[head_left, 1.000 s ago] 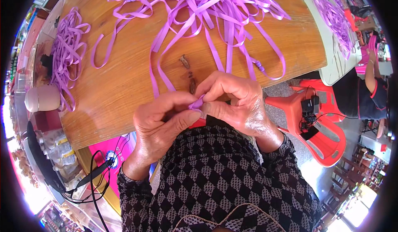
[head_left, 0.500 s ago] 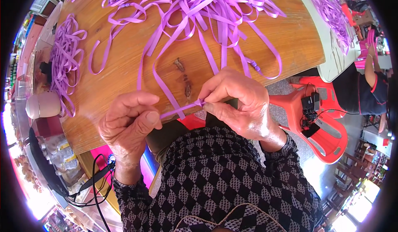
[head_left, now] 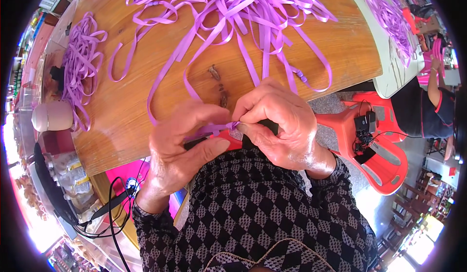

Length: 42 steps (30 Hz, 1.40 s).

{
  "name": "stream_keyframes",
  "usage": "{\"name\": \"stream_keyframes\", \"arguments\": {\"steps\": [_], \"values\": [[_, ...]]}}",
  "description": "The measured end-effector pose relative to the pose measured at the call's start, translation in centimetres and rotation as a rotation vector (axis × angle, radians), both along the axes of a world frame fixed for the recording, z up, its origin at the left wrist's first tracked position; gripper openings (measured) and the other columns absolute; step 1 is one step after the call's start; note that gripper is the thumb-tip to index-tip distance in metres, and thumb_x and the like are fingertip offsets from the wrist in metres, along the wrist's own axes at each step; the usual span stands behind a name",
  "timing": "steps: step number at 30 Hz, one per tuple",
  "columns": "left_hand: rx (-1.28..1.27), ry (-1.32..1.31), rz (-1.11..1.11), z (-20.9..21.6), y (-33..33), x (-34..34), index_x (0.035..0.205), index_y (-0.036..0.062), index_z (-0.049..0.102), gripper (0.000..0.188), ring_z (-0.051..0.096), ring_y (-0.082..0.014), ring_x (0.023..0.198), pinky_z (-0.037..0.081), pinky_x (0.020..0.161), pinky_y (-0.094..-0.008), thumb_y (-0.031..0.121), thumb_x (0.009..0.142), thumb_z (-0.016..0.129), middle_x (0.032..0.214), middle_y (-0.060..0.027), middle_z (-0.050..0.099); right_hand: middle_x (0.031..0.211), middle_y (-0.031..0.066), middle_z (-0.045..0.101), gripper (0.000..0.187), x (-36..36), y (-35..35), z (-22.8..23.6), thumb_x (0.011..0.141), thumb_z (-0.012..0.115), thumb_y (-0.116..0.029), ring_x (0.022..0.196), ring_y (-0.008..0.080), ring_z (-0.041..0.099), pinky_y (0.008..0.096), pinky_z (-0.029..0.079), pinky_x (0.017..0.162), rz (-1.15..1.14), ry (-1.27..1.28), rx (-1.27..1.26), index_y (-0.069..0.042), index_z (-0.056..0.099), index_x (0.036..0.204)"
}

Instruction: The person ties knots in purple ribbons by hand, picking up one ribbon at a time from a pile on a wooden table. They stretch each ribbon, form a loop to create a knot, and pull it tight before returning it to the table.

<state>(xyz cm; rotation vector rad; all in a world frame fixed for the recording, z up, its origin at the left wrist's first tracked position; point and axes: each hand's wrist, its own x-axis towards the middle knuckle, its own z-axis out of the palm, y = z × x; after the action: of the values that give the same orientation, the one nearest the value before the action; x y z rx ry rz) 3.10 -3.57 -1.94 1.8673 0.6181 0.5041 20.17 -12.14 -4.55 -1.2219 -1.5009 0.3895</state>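
Observation:
A narrow purple ribbon (head_left: 210,129) stretches between my two hands at the table's near edge. My right hand (head_left: 282,125) pinches it between thumb and fingertips, at a small knot or fold (head_left: 233,125). My left hand (head_left: 182,143), slightly blurred, is close beside that knot. Its thumb and fingers are apart, with the ribbon showing in the gap between them; the other fingers are partly hidden. Ahead of my hands lies a big tangled heap of purple ribbons (head_left: 238,4), several strands trailing toward me. One strand carries a darker coiled piece (head_left: 299,74) at the right.
The wooden table (head_left: 141,92) holds another ribbon bundle (head_left: 82,53) at its left edge, near a pale rounded device (head_left: 52,116). A light side table (head_left: 374,43) bears more ribbons (head_left: 389,24). Red plastic chairs (head_left: 340,126) stand at right, one with black electronics and cables. Another person (head_left: 421,106) is beyond.
My left hand has moved right, toward the right hand, and its thumb and fingers have spread off the ribbon. The right hand keeps its pinch almost in place.

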Motion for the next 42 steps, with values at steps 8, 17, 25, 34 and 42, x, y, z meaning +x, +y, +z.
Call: {"name": "stream_keyframes", "arguments": {"steps": [8, 17, 25, 34, 42], "values": [[-0.385, -0.004, 0.155, 0.4, -1.2, 1.2, 0.090, -0.0037, 0.061, 0.018, 0.056, -0.0092, 0.075, 0.044, 0.069, -0.0210, 0.007, 0.076, 0.068, 0.081, -0.0037, 0.060, 0.076, 0.0064, 0.060, 0.026, 0.0, 0.0, -0.1, 0.056, 0.062, 0.014, 0.064, 0.0218, 0.054, 0.0294, 0.041, 0.057, -0.063, -0.087, 0.019, -0.004, 0.051, 0.071], [-0.245, 0.026, 0.124, 0.0, -1.2, 1.2, 0.085, -0.0049, 0.061, 0.009, 0.056, -0.0069, 0.067, 0.044, 0.059, -0.0191, 0.004, 0.082, 0.061, 0.073, -0.0040, 0.059, 0.077, 0.0067, 0.061, 0.021, -0.2, 0.2, -0.6, 0.058, 0.067, 0.010, 0.065, 0.0230, 0.055, 0.0307, 0.042, 0.057, -0.096, -0.100, 0.051, -0.002, 0.055, 0.071], [-0.482, 0.008, 0.196, -0.5, -1.2, 1.0, 0.089, -0.0049, 0.060, 0.011, 0.052, -0.0056, 0.068, 0.042, 0.061, -0.0176, 0.003, 0.082, 0.062, 0.076, -0.0024, 0.058, 0.079, 0.0077, 0.060, 0.019, -0.1, 0.2, -0.4, 0.060, 0.069, 0.006, 0.066, 0.0237, 0.054, 0.0312, 0.042, 0.057, -0.064, -0.114, 0.048, -0.002, 0.056, 0.073], [-0.224, -0.039, 0.144, -0.9, -1.0, 0.9, 0.083, -0.0045, 0.060, 0.010, 0.052, -0.0093, 0.070, 0.041, 0.065, -0.0205, 0.002, 0.077, 0.064, 0.076, -0.0030, 0.057, 0.081, 0.0083, 0.061, 0.018, -0.3, 0.2, -0.5, 0.062, 0.068, 0.006, 0.067, 0.0233, 0.054, 0.0310, 0.042, 0.057, -0.079, -0.130, 0.057, -0.001, 0.057, 0.074], [-0.215, -0.029, 0.159, -0.7, -1.1, 1.0, 0.086, -0.0038, 0.063, 0.011, 0.056, -0.0088, 0.069, 0.044, 0.062, -0.0204, 0.001, 0.077, 0.065, 0.076, -0.0042, 0.061, 0.081, 0.0088, 0.061, 0.020, -0.2, 0.2, -0.7, 0.060, 0.068, 0.008, 0.067, 0.0237, 0.055, 0.0311, 0.043, 0.056, -0.099, -0.144, 0.082, -0.001, 0.057, 0.074]]}}
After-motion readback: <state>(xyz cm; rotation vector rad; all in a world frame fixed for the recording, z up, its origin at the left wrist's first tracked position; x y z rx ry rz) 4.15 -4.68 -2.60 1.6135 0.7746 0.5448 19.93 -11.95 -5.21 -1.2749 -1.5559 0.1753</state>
